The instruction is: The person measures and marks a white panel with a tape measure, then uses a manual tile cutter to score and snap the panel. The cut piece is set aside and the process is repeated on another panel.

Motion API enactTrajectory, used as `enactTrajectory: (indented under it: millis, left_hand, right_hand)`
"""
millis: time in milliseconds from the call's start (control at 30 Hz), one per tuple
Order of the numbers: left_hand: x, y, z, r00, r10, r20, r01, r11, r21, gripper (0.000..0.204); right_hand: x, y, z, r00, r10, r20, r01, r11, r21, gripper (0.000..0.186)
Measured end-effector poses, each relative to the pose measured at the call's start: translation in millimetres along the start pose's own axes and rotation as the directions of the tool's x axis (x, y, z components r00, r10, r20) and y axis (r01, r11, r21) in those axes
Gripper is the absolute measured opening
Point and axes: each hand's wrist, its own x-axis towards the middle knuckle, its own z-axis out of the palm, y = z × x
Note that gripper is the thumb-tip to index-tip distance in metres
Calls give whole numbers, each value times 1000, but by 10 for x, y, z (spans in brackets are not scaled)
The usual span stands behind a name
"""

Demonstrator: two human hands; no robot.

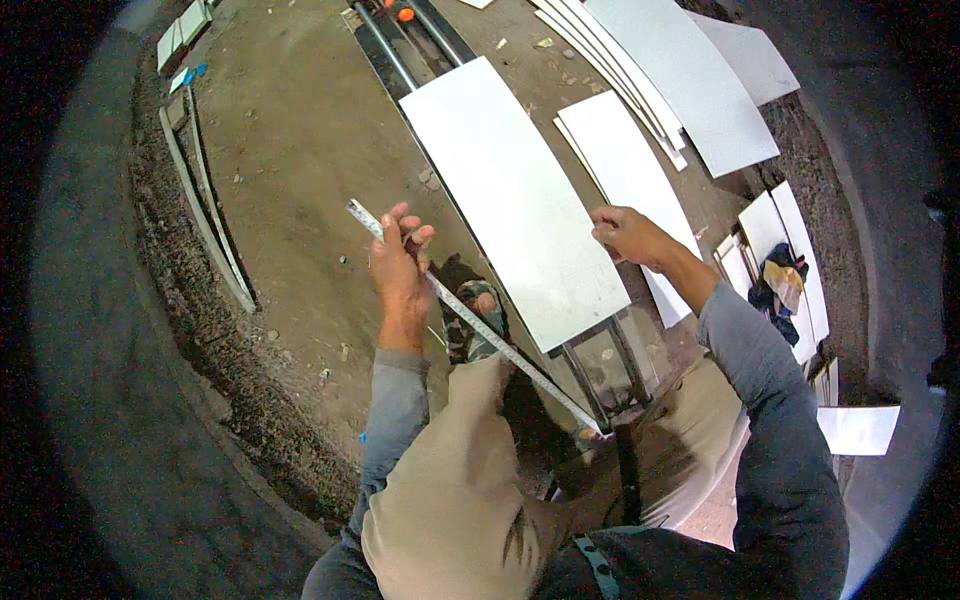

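Measuring seems the step in hand

A metal frame [584, 385] carries the white panel [520, 200] mid-scene. At the panel's right edge the right hand [640, 240] curls; whether it clamps there I cannot tell. Left of the panel, the left hand [402, 265] is clamped on the tape measure [510, 352]. The next move likely calls for keeping that straight.

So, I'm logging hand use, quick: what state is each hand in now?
Left hand: closed, holding the measuring tape.
Right hand: fingers curled by the white panel's edge; whether it grips anything cannot be told.
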Motion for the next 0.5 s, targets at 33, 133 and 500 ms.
enactTrajectory:
  millis: [33,133,500]
  left_hand:
    - [6,131,-7,1000,17,23,-16,999,-30,41]
    - [8,608,49,992,117,47,-116,993,-25,41]
    - [-902,3059,186,596,499,628,-459,854,-244,33]
  right_hand:
    - [6,-2,-9,1000,2,29,-3,1000,26,24]
    - [23,-10,-21,998,7,60,-10,999,49,25]
    - [143,82,-144,992,-22,125,33,996,-87,19]
